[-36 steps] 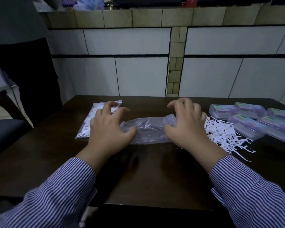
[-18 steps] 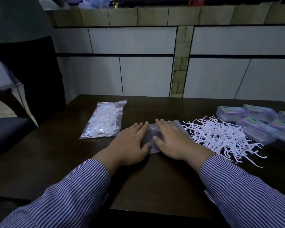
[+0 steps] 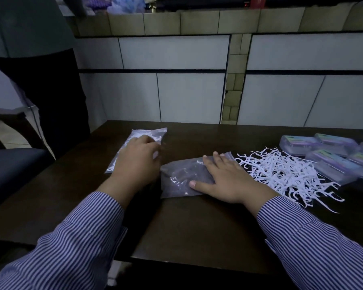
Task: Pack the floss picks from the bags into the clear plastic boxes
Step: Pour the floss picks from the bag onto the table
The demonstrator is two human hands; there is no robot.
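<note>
A sealed clear bag of white floss picks (image 3: pixel 149 132) lies on the dark table (image 3: pixel 197 227) at the left. My left hand (image 3: pixel 136 162) covers most of it, its fingers curled down over the bag's right side. An emptied, flattened clear bag (image 3: pixel 180 176) lies in the middle, and my right hand (image 3: pixel 226 181) presses flat on its right half with straight fingers. A loose pile of white floss picks (image 3: pixel 281 172) lies just right of that hand. Several clear plastic boxes (image 3: pixel 331 164) with coloured labels, lids down, stand at the far right.
A tiled wall (image 3: pixel 187 97) rises right behind the table's far edge. A dark chair seat (image 3: pixel 13 168) is at the left, and a person in dark clothes (image 3: pixel 40 80) stands behind it. The table's near edge runs just under my forearms.
My left hand left the empty bag and moved up and left onto the full bag. My right hand stayed flat on the empty bag, which now shows more of its left half.
</note>
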